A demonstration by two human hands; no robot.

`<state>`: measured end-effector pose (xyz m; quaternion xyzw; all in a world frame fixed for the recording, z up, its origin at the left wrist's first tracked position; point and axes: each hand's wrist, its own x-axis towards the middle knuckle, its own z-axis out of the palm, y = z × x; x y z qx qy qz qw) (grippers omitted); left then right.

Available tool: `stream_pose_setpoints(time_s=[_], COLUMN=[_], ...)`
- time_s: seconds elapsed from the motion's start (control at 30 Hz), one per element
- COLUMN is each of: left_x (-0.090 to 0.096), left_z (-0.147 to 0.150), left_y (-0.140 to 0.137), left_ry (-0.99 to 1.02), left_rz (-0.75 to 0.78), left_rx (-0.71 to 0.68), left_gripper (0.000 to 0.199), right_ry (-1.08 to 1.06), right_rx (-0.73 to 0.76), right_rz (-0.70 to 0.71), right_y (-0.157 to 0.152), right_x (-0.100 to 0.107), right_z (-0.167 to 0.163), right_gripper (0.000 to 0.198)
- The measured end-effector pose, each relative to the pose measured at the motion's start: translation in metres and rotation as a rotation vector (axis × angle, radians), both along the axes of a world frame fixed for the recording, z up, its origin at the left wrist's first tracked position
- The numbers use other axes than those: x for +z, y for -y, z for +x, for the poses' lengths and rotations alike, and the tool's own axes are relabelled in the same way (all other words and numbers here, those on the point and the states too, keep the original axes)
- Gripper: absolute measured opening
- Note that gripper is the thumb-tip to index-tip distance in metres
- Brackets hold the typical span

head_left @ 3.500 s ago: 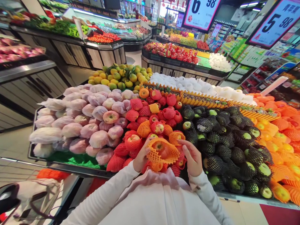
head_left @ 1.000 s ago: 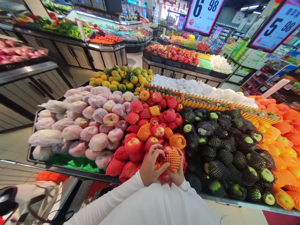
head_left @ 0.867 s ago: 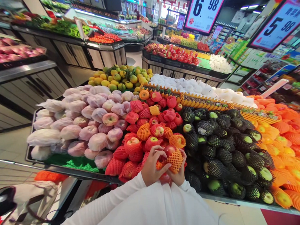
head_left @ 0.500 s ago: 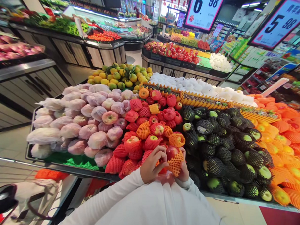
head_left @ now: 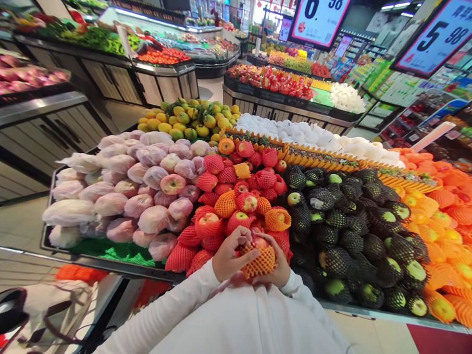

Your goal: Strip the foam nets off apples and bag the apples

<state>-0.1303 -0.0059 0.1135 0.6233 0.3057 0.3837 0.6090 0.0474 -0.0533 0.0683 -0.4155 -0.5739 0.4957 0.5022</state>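
Close to my body, over the front edge of the fruit stand, I hold a red apple (head_left: 259, 242) in an orange foam net (head_left: 260, 263). My right hand (head_left: 278, 263) is wrapped round the netted apple from the right side. On the other side my left hand (head_left: 230, 256) has its fingers bent, thumb against the net and fingertips at the apple's upper left. The net covers the lower part, and the apple's red top shows. Just beyond my hands lies a heap of red apples (head_left: 210, 226), most in red foam nets and a few in orange ones.
Pale wrapped fruit (head_left: 116, 205) fills the stand's left side. Green fruit in black nets (head_left: 342, 243) lies to the right, with orange-netted fruit (head_left: 443, 262) farther over. A shopping cart (head_left: 50, 321) stands at lower left. Price screens (head_left: 323, 14) hang overhead.
Both hands have moved slightly left and closer together with the apple. The apple has turned, so its net now faces me and its red top points up.
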Motion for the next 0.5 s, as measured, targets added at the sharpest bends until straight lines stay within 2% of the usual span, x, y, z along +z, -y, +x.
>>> stream_pose_setpoints(time_s=[0.17,0.23,0.3,0.37,0.43,0.5], left_x=[-0.011,-0.017,-0.02,-0.021,-0.02,-0.02], left_z=[0.006,0.009,0.01,0.006,-0.003,-0.016], left_y=[-0.01,-0.017,-0.024,-0.031,-0.035,-0.037], left_ry=[0.129,0.143,0.077,-0.08,-0.248,-0.342], left_rz=[-0.24,-0.266,-0.182,0.0,0.178,0.273], left_rx=[0.103,0.13,0.154,0.188,0.223,0.257], left_gripper=[0.041,0.045,0.04,0.032,0.03,0.031], right_ry=[0.006,-0.071,-0.182,-0.216,-0.1,-0.017], right_rx=[0.056,0.027,-0.022,-0.096,-0.23,-0.344], right_rz=[-0.001,-0.059,-0.162,-0.285,-0.387,-0.373], right_y=[0.001,0.0,-0.007,-0.024,-0.052,-0.089], right_x=[0.006,0.001,-0.005,-0.008,-0.005,0.001], right_z=[-0.009,-0.012,-0.012,-0.01,-0.003,0.009], right_gripper=[0.097,0.097,0.094,0.088,0.077,0.071])
